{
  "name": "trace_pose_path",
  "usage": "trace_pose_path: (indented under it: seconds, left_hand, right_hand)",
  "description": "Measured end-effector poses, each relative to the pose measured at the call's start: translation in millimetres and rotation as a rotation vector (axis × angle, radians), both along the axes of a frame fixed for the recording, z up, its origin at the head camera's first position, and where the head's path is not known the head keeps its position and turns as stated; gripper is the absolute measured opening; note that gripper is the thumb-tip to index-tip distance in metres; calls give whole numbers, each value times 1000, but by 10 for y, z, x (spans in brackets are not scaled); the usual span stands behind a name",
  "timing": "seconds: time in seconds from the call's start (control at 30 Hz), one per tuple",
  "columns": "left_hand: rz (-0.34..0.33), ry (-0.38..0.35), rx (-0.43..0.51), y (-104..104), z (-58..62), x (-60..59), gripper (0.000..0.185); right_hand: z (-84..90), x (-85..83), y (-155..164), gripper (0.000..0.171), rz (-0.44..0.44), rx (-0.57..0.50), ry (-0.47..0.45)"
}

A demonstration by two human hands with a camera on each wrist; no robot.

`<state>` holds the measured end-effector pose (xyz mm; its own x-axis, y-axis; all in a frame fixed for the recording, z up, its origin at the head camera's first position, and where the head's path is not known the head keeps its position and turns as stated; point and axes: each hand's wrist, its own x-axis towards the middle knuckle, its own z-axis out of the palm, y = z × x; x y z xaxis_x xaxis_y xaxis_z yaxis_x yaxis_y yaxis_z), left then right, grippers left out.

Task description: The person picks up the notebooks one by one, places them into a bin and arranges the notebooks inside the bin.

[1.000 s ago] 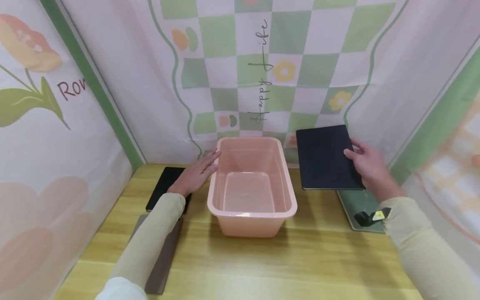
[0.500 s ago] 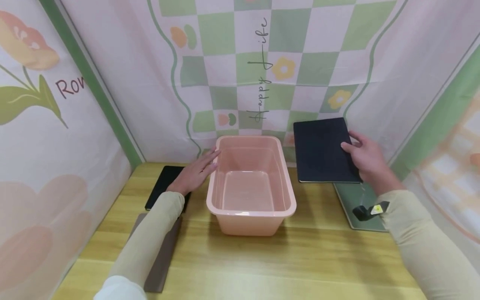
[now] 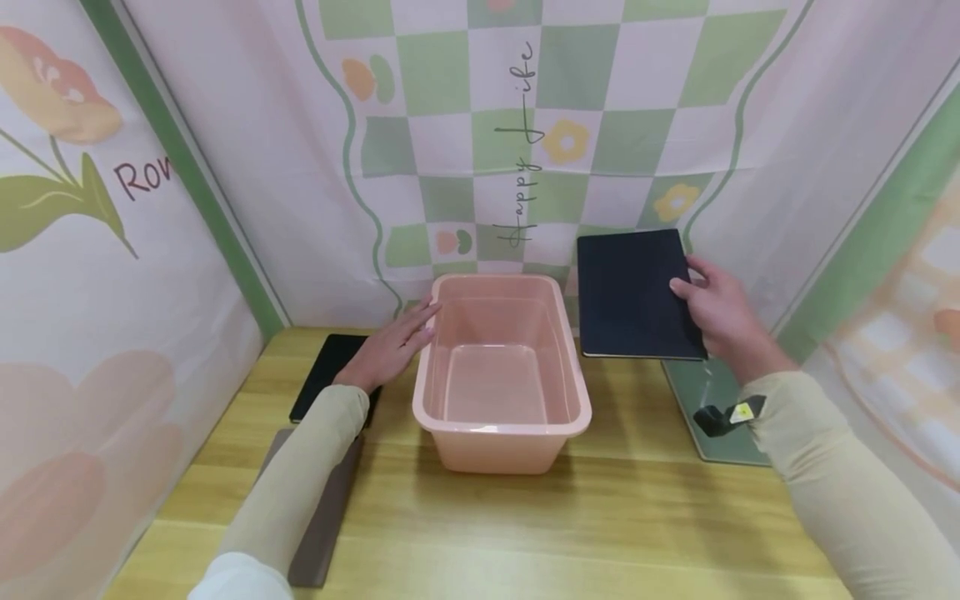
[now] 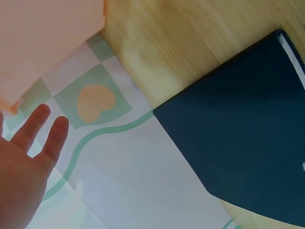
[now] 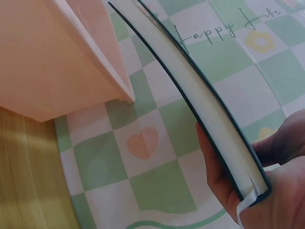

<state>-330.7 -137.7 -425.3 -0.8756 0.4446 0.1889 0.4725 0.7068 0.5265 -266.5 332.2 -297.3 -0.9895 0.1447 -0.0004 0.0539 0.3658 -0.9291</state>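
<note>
My right hand [image 3: 723,317] holds a dark navy notebook [image 3: 633,296] by its right edge, thumb on the cover and fingers behind. The notebook is raised above the table, to the right of a pink plastic basin [image 3: 495,452]. In the right wrist view its white page block [image 5: 200,102] shows between the covers, with a pale ribbon hanging by the palm. My left hand [image 3: 386,350] has its fingers extended, fingertips right at the basin's left rim. A black notebook [image 3: 326,375] lies partly under that hand and wrist. The basin's inside is bare.
A brown notebook [image 3: 330,521] lies at the front left, partly hidden by my left sleeve. On the right, a green notebook [image 3: 735,447] lies under my right wrist. A patterned cloth [image 3: 510,150] hangs behind the wooden table [image 3: 480,533].
My right hand has carried the navy notebook slightly up and left, nearer the basin. My left hand stays at the rim.
</note>
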Motion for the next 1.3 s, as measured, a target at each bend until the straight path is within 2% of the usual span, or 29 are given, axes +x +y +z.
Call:
trace_pose_path:
  seconds: [0.33,0.57,0.83,1.3]
  left_hand:
    - [4,-5,-18,8,16,15,56]
    - [-5,13,-11,14,-12,-24,57]
    - [-6,26,1,32,-9,-31,59]
    - [5,-4,3,11,-6,1,58]
  right_hand:
    - [134,-12,-153,69,33,16,-10]
    - [188,-25,-270,68,52,22,8]
    - [228,-72,-414,66,43,2,17]
    - [254,-92,-658,62,84,-6,13]
